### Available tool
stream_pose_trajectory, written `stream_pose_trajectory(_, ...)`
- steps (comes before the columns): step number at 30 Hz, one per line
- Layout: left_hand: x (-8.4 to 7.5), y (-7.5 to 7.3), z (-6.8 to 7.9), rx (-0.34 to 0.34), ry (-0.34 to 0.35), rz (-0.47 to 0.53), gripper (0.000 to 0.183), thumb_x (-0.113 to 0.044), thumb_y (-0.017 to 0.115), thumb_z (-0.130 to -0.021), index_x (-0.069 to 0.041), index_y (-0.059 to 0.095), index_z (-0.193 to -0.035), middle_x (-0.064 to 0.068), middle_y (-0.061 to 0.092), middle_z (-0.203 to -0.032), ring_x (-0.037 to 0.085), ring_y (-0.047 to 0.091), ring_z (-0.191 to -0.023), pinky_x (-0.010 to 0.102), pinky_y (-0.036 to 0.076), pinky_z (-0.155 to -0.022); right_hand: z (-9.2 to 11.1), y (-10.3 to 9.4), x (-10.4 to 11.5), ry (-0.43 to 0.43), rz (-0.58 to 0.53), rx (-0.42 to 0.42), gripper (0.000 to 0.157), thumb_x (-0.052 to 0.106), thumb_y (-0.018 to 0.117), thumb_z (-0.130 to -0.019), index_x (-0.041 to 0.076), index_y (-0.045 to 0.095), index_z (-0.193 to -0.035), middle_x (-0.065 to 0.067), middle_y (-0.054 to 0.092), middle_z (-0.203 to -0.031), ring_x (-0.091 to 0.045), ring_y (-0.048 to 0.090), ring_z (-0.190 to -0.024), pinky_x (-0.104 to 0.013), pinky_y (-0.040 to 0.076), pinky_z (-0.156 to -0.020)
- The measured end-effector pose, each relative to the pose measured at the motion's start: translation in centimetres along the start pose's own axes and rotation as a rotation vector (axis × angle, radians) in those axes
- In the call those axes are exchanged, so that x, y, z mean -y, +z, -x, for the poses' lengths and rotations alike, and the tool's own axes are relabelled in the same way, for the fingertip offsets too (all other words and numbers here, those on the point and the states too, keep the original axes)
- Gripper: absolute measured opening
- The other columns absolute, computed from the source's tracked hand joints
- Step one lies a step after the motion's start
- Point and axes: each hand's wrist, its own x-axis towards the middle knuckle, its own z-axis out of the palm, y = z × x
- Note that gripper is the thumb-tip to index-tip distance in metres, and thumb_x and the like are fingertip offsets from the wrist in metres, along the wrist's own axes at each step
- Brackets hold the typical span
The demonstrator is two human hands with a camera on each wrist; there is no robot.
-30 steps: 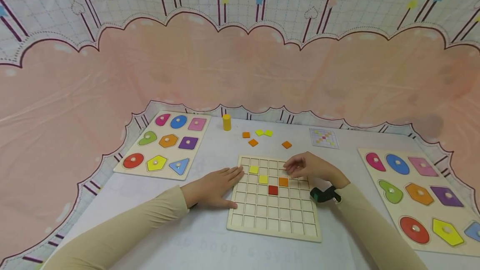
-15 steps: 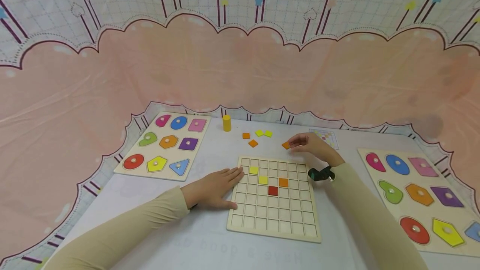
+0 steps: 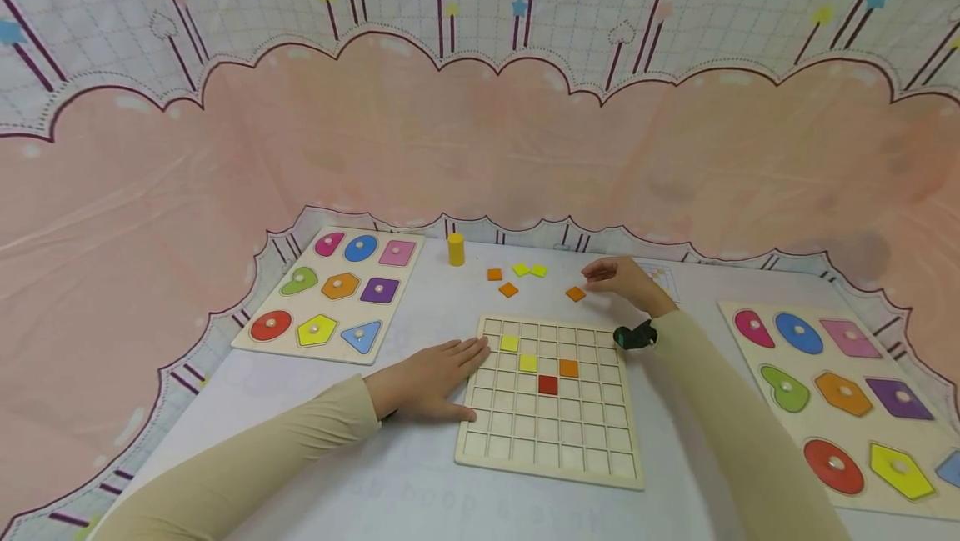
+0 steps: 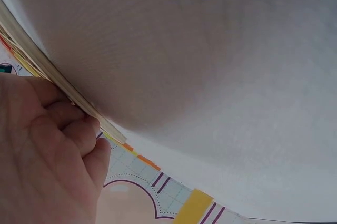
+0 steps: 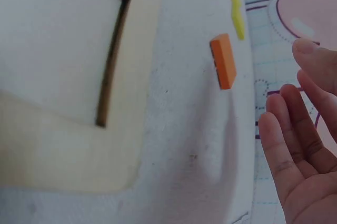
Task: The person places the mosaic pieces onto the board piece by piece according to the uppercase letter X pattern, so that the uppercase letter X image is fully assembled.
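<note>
A wooden grid board point(image 3: 517, 441) lies on the table with two yellow tiles, one orange tile point(image 3: 568, 368) and a red tile point(image 3: 548, 385) in its cells. My left hand point(image 3: 431, 378) rests flat at the board's left edge, fingertips and thumb touching the rim; the left wrist view shows its fingers against that edge. Beyond the board's far edge, my right hand point(image 3: 624, 281) hovers just right of a loose orange tile point(image 3: 575, 294). In the right wrist view, its fingers are loosely bent and hold nothing, apart from the orange tile point(image 5: 224, 61).
Two loose orange tiles point(image 3: 508, 290) and two yellow tiles point(image 3: 530, 271) lie behind the board. A yellow cylinder point(image 3: 456, 249) stands at the back. Shape puzzle boards flank the grid at left point(image 3: 330, 308) and right point(image 3: 813, 408). A pattern card point(image 3: 663, 281) is partly behind my right hand.
My right hand has moved from over the board to beyond its far edge, beside the loose orange tile. My left hand has stayed at the board's left edge; the tiles look unmoved.
</note>
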Motion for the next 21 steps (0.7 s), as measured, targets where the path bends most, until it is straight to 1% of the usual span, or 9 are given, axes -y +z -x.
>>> stream_pose_trajectory(2,0.0,0.0,0.0,-0.001,0.002,-0.001,0.093,-0.069,0.042,-0.086,-0.008,0.016,-0.151,0.006,0.013,-0.159,0.02,0.015,-0.147,0.036,0.02,-0.119,-0.2,0.0,-0.4,0.013,0.009,-0.012,0.04,0.01,0.067,-0.086,-0.007,0.057,-0.121,-0.026,0.058,-0.125,-0.032,0.056,-0.112,-0.016,0.048,-0.083)
stream_pose_trajectory(5,0.0,0.1,-0.1,-0.001,0.002,-0.004,0.093,-0.069,0.042,-0.086,-0.008,0.015,-0.151,0.006,0.013,-0.159,0.019,0.015,-0.147,0.036,0.02,-0.119,-0.6,0.1,-0.7,0.041,0.019,-0.015,0.04,0.01,0.066,-0.087,-0.006,0.058,-0.122,-0.025,0.058,-0.125,-0.032,0.056,-0.114,-0.026,0.049,-0.091)
stream_pose_trajectory(8,0.1,0.3,-0.2,0.001,0.0,-0.01,0.094,-0.07,0.042,-0.086,-0.009,0.015,-0.151,0.006,0.013,-0.159,0.019,0.015,-0.147,0.035,0.02,-0.119,-0.9,0.4,-1.0,0.053,0.02,-0.002,0.04,0.008,0.066,-0.086,-0.006,0.057,-0.123,-0.026,0.058,-0.126,-0.032,0.057,-0.113,-0.033,0.048,-0.095)
stream_pose_trajectory(9,0.1,0.3,-0.2,0.001,-0.001,-0.011,0.094,-0.07,0.042,-0.085,-0.009,0.015,-0.151,0.006,0.013,-0.159,0.019,0.015,-0.147,0.035,0.02,-0.119,-1.0,0.5,-1.0,0.052,0.022,0.004,0.04,0.007,0.066,-0.086,-0.006,0.057,-0.123,-0.026,0.058,-0.125,-0.031,0.058,-0.112,-0.034,0.048,-0.096)
stream_pose_trajectory(12,0.2,0.5,-0.3,0.001,-0.003,-0.02,0.094,-0.071,0.041,-0.085,-0.009,0.015,-0.151,0.005,0.013,-0.159,0.019,0.015,-0.147,0.035,0.02,-0.119,-1.3,0.7,-1.1,0.045,0.024,0.016,0.042,0.005,0.068,-0.084,-0.008,0.057,-0.122,-0.027,0.058,-0.124,-0.023,0.062,-0.102,-0.025,0.05,-0.088)
stream_pose_trajectory(14,0.3,0.6,-0.4,0.001,-0.004,-0.022,0.094,-0.071,0.041,-0.085,-0.009,0.015,-0.151,0.005,0.013,-0.159,0.019,0.015,-0.147,0.035,0.02,-0.119,-1.5,0.9,-1.1,0.05,0.032,0.02,0.043,0.005,0.069,-0.083,-0.008,0.057,-0.122,-0.027,0.059,-0.122,-0.015,0.061,-0.095,-0.02,0.049,-0.083)
stream_pose_trajectory(16,0.3,0.7,-0.4,0.002,-0.006,-0.023,0.095,-0.072,0.04,-0.085,-0.01,0.015,-0.152,0.005,0.012,-0.16,0.018,0.014,-0.147,0.035,0.02,-0.119,-1.6,1.0,-1.1,0.053,0.035,0.027,0.043,0.004,0.069,-0.083,-0.008,0.057,-0.122,-0.027,0.059,-0.122,-0.009,0.059,-0.091,-0.017,0.048,-0.08)
stream_pose_trajectory(18,0.3,0.7,-0.4,0.002,-0.008,-0.023,0.094,-0.072,0.04,-0.085,-0.01,0.015,-0.152,0.005,0.012,-0.16,0.018,0.014,-0.147,0.035,0.02,-0.119,-1.7,1.1,-1.1,0.047,0.036,0.039,0.043,0.003,0.069,-0.083,-0.008,0.056,-0.122,-0.027,0.059,-0.122,-0.008,0.059,-0.09,-0.016,0.048,-0.08)
stream_pose_trajectory(21,0.3,0.6,-0.4,0.005,-0.01,-0.022,0.094,-0.072,0.04,-0.085,-0.01,0.015,-0.152,0.005,0.012,-0.16,0.018,0.014,-0.147,0.035,0.02,-0.119,-1.8,1.2,-1.1,0.033,0.033,0.072,0.042,0.003,0.066,-0.085,-0.009,0.055,-0.124,-0.027,0.059,-0.123,-0.011,0.061,-0.096,-0.017,0.048,-0.081)
